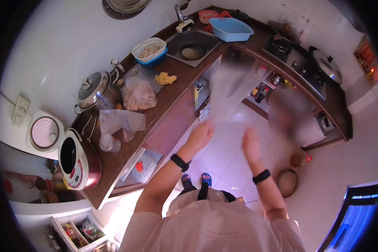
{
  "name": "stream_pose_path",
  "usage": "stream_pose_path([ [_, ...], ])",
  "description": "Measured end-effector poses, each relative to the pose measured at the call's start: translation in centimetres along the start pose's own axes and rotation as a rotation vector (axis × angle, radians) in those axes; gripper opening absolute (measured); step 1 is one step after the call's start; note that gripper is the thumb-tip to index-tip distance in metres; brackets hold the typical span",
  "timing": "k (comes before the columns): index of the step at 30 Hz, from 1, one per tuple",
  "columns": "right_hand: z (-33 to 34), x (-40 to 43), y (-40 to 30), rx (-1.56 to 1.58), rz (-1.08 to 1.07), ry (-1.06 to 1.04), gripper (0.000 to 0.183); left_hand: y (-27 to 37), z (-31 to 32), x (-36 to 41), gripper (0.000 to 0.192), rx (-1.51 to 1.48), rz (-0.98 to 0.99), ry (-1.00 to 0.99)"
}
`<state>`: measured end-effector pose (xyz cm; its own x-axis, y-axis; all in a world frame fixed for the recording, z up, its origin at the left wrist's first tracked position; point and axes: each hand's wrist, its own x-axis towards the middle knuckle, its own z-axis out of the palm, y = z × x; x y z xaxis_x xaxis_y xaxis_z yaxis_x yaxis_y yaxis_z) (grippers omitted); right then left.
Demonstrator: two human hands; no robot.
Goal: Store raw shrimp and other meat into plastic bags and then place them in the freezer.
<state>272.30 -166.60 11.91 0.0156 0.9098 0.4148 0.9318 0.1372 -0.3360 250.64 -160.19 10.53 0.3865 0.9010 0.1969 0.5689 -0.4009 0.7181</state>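
Note:
A translucent plastic bag [228,91], blurred by motion, is spread in front of me above the floor. My left hand [202,134] is closed on the near left corner of its edge. At the near right corner is my right hand [251,145], also blurred, with its fingers closed on the bag's edge. To the left, on the brown countertop [173,91], sits a tied-looking plastic bag [139,94] with pale pinkish food inside. Another clear plastic bag [123,121] lies crumpled near it, beside a clear plastic cup [109,143].
A rice cooker [89,170] stands with its lid up, near a steel lidded pot [96,89]. A white basket [149,49], yellow cloth [165,78], sink [173,41] and blue basin [231,30] line the counter. A gas stove [297,63] is at right.

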Motion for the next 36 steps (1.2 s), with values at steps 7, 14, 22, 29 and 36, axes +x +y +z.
stream_pose_path([
  [7,-0.1,-0.9,1.4,0.012,0.344,-0.478,0.065,1.5,-2.0,0.4,0.027,0.152,-0.160,0.042],
  [14,-1.5,0.2,-1.6,-0.007,-0.106,0.436,0.035,6.0,-5.4,2.4,0.031,0.305,0.355,0.317],
  [22,1.9,-4.7,2.0,0.127,0.280,-0.258,0.055,2.3,-0.5,-2.4,0.030,-0.118,-0.105,0.204],
  [29,1.4,-2.3,1.4,0.117,-0.059,-0.046,0.046,4.4,-1.1,-1.4,0.033,0.205,0.328,0.145],
  [36,3.7,-2.4,3.5,0.038,0.172,-0.637,0.046,-2.6,-0.9,-5.5,0.041,0.257,-0.204,-0.261],
])
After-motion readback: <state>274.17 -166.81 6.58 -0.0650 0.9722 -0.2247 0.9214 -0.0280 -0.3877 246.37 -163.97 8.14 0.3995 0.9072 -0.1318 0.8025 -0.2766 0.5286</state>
